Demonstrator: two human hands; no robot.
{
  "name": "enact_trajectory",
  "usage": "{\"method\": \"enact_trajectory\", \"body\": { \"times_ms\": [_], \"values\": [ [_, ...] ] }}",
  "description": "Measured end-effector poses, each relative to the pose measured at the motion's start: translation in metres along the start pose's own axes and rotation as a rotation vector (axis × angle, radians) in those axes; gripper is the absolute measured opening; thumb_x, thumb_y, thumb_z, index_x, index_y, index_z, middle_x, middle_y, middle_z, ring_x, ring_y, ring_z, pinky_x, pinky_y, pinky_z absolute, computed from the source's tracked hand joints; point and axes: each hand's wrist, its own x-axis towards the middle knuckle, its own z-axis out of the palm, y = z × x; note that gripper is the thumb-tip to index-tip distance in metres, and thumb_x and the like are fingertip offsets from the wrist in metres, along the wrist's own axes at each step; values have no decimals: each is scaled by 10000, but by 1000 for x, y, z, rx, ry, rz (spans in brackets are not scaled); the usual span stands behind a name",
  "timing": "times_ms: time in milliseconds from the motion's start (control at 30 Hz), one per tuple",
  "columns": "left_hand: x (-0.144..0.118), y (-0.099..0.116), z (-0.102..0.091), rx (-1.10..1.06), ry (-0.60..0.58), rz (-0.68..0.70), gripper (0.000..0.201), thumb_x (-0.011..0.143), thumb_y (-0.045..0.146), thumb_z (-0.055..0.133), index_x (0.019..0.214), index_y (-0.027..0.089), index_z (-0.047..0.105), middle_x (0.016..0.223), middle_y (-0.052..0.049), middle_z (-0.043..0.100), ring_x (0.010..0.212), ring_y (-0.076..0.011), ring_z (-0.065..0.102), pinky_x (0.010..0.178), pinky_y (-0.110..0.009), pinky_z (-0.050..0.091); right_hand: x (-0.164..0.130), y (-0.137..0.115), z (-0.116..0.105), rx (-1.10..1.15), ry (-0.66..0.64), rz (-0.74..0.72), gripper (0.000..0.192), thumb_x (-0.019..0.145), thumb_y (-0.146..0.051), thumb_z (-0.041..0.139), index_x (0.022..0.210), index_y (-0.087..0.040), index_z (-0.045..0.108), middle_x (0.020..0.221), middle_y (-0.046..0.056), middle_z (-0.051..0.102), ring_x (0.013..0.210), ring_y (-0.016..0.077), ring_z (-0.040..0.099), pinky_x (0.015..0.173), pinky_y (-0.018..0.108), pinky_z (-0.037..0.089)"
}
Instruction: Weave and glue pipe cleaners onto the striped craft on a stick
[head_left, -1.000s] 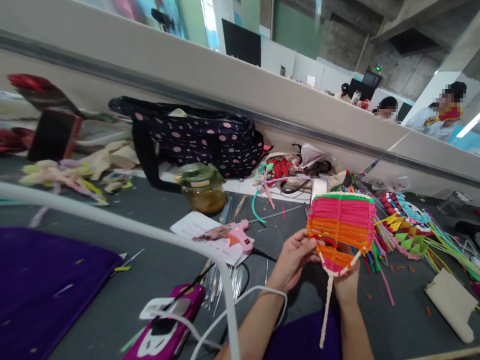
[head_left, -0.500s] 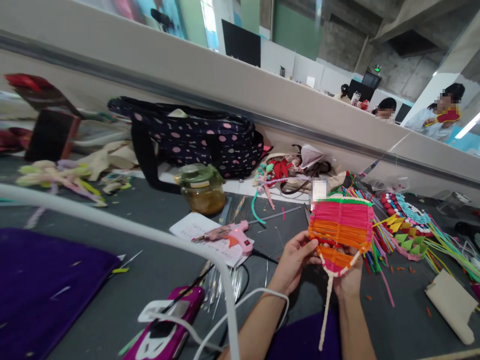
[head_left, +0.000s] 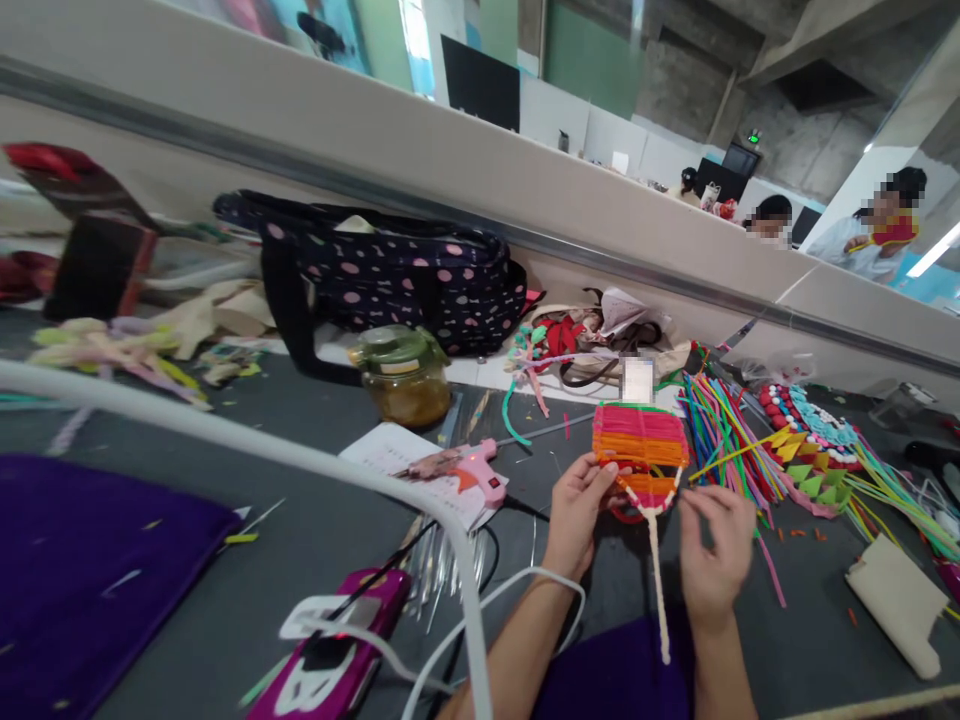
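Two hands (head_left: 645, 520), woven fan (head_left: 640, 452) partly covered

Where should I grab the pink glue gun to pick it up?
Grab the pink glue gun by its handle, the fat part near the black cord, coming from above. It lies flat on its side on the white paper, nozzle pointing left, so keep your fingers off that tip, which may be hot.

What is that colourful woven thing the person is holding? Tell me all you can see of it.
The woven piece looks like a small fan or paddle of straw-like strips laid crosswise in bands: green on top, then pink, orange, pink and orange. A pale cord edges its tapering bottom and hangs down as a long tail. It stands upright above the grey table. The left hand pinches its lower left edge; the right hand is just beside it.
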Motion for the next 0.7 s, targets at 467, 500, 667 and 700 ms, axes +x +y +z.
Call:
{"method": "enact_trajectory", "body": {
  "times_ms": [467,500,667,700],
  "values": [
    [-2,-7,0,211,-210,183,293,704,291,750,937,130,675,786,-29,689,639,-128,614,572,-212,522,39,-6,30,-432,-590,-560,149,901,-196,552,762,-176,601,761,53,595,753,206,475,683,351,336],
    [-2,-7,0,215,-197,172,317,698,304,754,950,130,673,796,-31,688,612,-127,608,544,-219,526,40,-5,29,-430,-594,-568,157,900,-183,539,753,-177,593,749,54,588,746,207,477,675,348,344],
    [1,-4,-4,114,-67,141,358,666,338,776,944,154,648,848,-19,679,542,-105,599,476,-227,542,41,6,19,-194,-488,-435,170,900,-120,441,847,-171,594,794,67,607,784,199,535,714,324,426],
    [2,-3,-5,84,-49,134,347,660,336,780,926,158,643,831,-10,673,543,-102,599,468,-218,538,39,9,17,-106,-429,-355,167,902,-123,439,884,-173,597,814,65,617,797,193,551,725,318,441]
  ]
}}
